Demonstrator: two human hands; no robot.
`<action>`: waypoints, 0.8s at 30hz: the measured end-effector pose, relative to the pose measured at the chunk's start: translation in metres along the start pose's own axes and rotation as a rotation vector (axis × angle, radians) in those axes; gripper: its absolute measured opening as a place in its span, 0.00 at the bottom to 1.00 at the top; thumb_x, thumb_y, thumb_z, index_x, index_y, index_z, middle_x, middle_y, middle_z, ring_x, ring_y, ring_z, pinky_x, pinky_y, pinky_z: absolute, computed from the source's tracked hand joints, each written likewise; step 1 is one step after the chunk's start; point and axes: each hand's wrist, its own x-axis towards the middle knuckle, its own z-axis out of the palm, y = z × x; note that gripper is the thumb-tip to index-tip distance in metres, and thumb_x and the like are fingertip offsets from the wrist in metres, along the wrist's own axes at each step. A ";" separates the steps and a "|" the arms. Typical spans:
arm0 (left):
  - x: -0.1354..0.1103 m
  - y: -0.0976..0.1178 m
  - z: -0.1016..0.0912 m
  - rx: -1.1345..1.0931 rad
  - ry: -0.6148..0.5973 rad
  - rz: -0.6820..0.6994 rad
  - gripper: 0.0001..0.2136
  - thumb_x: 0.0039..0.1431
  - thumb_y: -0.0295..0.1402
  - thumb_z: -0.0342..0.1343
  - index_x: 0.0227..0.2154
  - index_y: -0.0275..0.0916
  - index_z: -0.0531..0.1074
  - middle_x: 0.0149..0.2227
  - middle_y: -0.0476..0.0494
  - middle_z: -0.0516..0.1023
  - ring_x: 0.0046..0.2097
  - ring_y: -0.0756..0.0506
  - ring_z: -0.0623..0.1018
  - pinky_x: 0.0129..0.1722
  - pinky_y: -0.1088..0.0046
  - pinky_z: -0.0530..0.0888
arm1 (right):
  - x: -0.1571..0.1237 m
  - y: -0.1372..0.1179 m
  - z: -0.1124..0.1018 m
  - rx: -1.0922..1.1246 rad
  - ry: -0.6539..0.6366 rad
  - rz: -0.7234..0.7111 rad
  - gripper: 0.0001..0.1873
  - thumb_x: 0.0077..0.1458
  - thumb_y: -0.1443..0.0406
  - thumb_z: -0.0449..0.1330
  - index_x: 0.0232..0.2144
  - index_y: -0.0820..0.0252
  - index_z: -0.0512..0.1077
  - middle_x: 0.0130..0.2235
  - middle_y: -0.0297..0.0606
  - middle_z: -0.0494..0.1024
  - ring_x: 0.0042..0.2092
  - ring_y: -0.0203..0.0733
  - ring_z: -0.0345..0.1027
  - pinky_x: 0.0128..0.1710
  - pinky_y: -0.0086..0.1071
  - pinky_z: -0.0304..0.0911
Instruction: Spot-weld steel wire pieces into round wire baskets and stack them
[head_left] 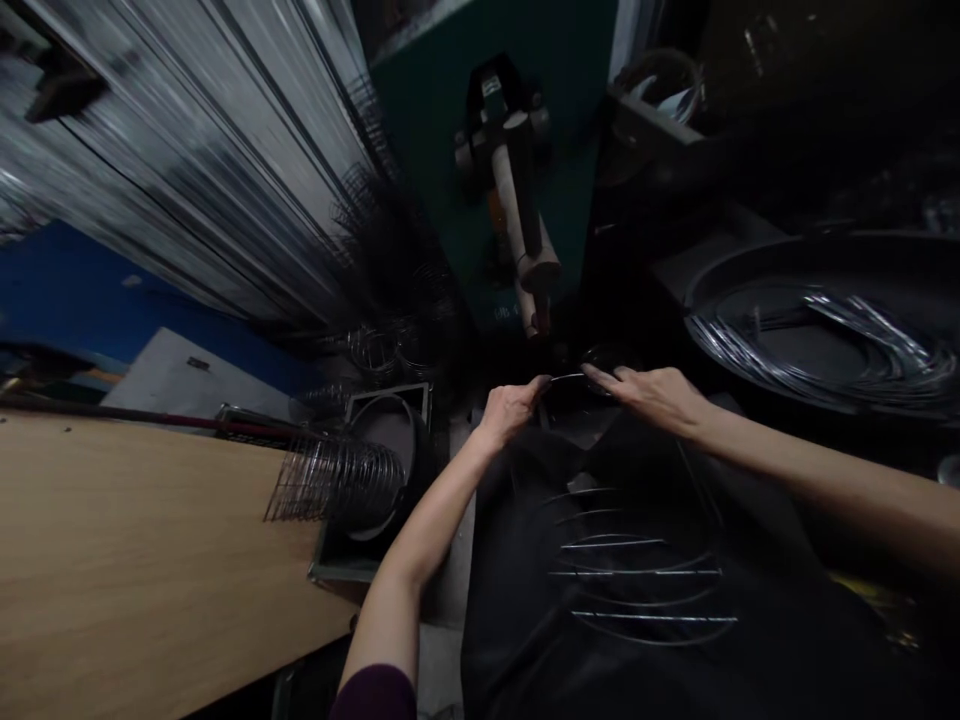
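Note:
My left hand (pixel 514 408) is closed, thumb and fingers pinching one end of a thin metal wire (pixel 566 377). From the other side my right hand (pixel 651 392) grips the same wire, fingers stretched forward and pressed together. The visible wire runs nearly level between the fingertips, below the tip of a machine's electrode arm (pixel 538 270). Curved and straight wires of a wire frame (pixel 645 573) lie over the dark apron (pixel 517 640) on my lap. Whether the held wire belongs to that frame is too dark to tell.
A green machine body (pixel 420 110) rises ahead. To the right, a round dark tray (pixel 720 265) holds many bent wires. At left, stacked wire racks (pixel 330 480) lean into a black bucket (pixel 412 455) beside a wooden board (pixel 150 570). Long metal rods (pixel 225 130) stand behind.

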 end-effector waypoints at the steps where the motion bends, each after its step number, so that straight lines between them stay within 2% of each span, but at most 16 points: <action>1: 0.004 -0.002 -0.010 0.029 0.006 -0.004 0.17 0.66 0.35 0.44 0.54 0.44 0.68 0.35 0.42 0.80 0.37 0.42 0.80 0.35 0.72 0.71 | 0.006 0.001 -0.007 0.001 0.009 0.003 0.33 0.55 0.75 0.43 0.63 0.55 0.59 0.39 0.48 0.76 0.26 0.44 0.68 0.22 0.31 0.47; 5: 0.018 -0.003 -0.050 0.128 0.004 0.006 0.17 0.66 0.32 0.42 0.55 0.44 0.66 0.38 0.42 0.80 0.38 0.43 0.80 0.36 0.73 0.69 | 0.027 0.003 -0.038 -0.010 0.046 0.015 0.31 0.58 0.72 0.43 0.63 0.55 0.58 0.38 0.47 0.76 0.27 0.43 0.68 0.24 0.30 0.49; 8: 0.025 -0.003 -0.067 0.143 -0.013 0.027 0.16 0.66 0.32 0.42 0.53 0.44 0.66 0.39 0.43 0.80 0.39 0.45 0.79 0.36 0.75 0.68 | 0.035 0.003 -0.050 -0.031 0.040 0.021 0.30 0.58 0.72 0.42 0.62 0.57 0.58 0.39 0.47 0.76 0.29 0.45 0.70 0.25 0.31 0.50; 17: 0.038 -0.014 -0.070 0.098 0.021 0.055 0.16 0.67 0.34 0.41 0.51 0.41 0.70 0.32 0.42 0.79 0.32 0.46 0.77 0.30 0.75 0.64 | 0.047 0.006 -0.055 0.011 -0.015 0.037 0.28 0.60 0.71 0.42 0.62 0.54 0.57 0.41 0.44 0.77 0.35 0.46 0.71 0.27 0.31 0.50; 24: 0.041 -0.011 -0.077 0.038 0.002 0.031 0.13 0.66 0.33 0.45 0.44 0.38 0.73 0.29 0.44 0.77 0.28 0.49 0.74 0.28 0.77 0.60 | 0.049 0.008 -0.059 0.038 -0.037 0.027 0.28 0.60 0.71 0.43 0.61 0.53 0.58 0.42 0.43 0.77 0.37 0.47 0.71 0.27 0.32 0.50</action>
